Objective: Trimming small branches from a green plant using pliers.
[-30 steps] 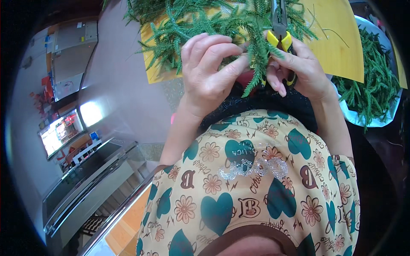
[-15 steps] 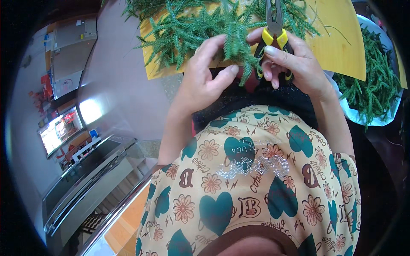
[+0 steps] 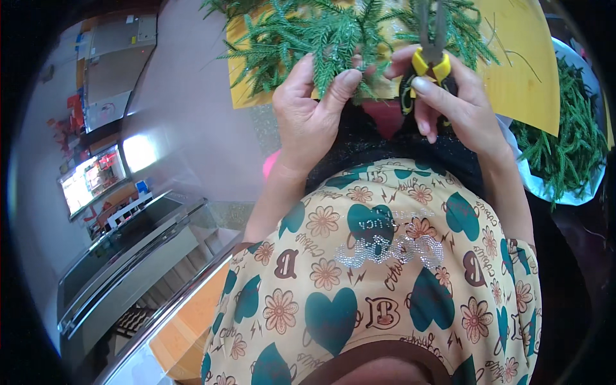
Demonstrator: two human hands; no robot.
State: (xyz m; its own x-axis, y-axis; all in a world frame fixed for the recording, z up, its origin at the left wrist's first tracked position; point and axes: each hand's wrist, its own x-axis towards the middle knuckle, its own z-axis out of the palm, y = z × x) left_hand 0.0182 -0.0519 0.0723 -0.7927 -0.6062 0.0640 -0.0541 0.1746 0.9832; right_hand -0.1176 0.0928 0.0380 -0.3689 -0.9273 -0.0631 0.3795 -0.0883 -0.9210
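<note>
My left hand (image 3: 308,106) pinches a green artificial fir sprig (image 3: 337,42) between thumb and fingers. The sprig's base end lies hidden behind the fingertips. Close by on the right, my right hand (image 3: 465,106) is wrapped around a pair of pliers (image 3: 428,63) with black and yellow handles. The pliers' jaws point away from me and stand a little apart, with nothing visible between them. Fingers of my right hand reach toward the sprig, but I cannot tell whether they touch it. More green sprigs (image 3: 256,48) lie beyond my hands on a yellow board (image 3: 529,83).
At the right, a white-lined container (image 3: 529,176) holds a heap of green sprigs (image 3: 561,138). Thin loose strands lie on the board's right part. Farther left are a bright window-like panel (image 3: 93,179) and a dark glass-topped cabinet (image 3: 122,240).
My left thumb and fingers have closed together on the sprig, which now points away from me instead of hanging down. The pliers' jaws have parted slightly. The whole view has shifted a little.
</note>
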